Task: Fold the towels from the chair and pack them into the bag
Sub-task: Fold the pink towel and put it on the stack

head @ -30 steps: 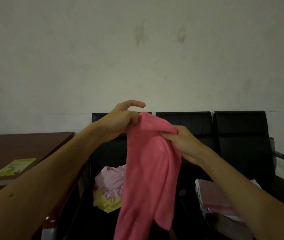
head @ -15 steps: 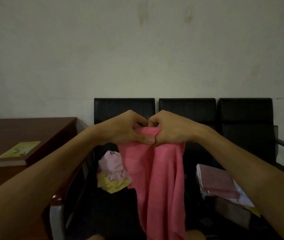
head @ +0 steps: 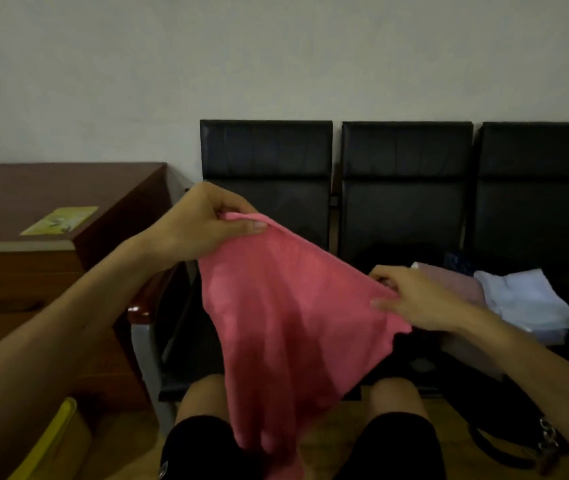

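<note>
Left hand [head: 203,226] and right hand [head: 411,296] each pinch the pink towel [head: 286,317] by its upper edge, spreading it flat, apparently for folding.

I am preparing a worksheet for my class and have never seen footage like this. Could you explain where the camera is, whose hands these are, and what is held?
No machine here: a person works with bare hands, and one camera worn on the head looks forward and down, so the arms reach in from below. The left grip pinches one top corner of a pink towel; the right grip pinches the other end of that edge, lower down, so the towel hangs spread and tilted. Behind stands a row of black chairs. At right lie a folded pale rosy towel and a folded white towel; it is too dark to tell what they rest on. At left is a wooden desk with a yellow leaflet on it.
</note>
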Demonstrator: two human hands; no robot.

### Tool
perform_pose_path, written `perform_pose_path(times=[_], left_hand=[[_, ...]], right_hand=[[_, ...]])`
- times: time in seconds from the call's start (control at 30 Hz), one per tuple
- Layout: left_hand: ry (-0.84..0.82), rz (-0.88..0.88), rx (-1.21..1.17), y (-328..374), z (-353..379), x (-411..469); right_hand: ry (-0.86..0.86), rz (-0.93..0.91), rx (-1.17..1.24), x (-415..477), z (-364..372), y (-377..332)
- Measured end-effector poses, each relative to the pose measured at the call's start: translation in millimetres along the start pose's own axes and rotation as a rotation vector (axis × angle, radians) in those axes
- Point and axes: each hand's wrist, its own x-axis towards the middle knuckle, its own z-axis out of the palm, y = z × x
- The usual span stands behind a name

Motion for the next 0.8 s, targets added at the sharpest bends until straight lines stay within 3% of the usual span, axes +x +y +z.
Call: perform_pose_path(times=[0.07, 0.2, 0.33, 0.47, 0.63, 0.8], left_hand=[[0.009, -0.057, -0.03, -14, -2, -6], [-0.013, -0.14, -0.098, -41, -8, -17], [-0.16, -0.232, -0.237, -72, -8, -29], [-0.353, -0.338, -0.398, -107, 7, -44], [-0.441, -0.436, -0.592, -148, 31, -68], [-0.508, -0.557, -0.412, -177, 56, -90]], right_hand=[[0.129, 0.005, 0.109, -3, -14, 4], [0.38, -0.044, 0.661, -17, -48, -13], [0.444, -0.017, 0.951, -14, -42, -22], [0.552, 0.148, 0.955, -3, -11, -12], [0.581, 0.299, 1.056, 0, 40, 3], [0.596, 0.446, 1.088, -11, 76, 16]])
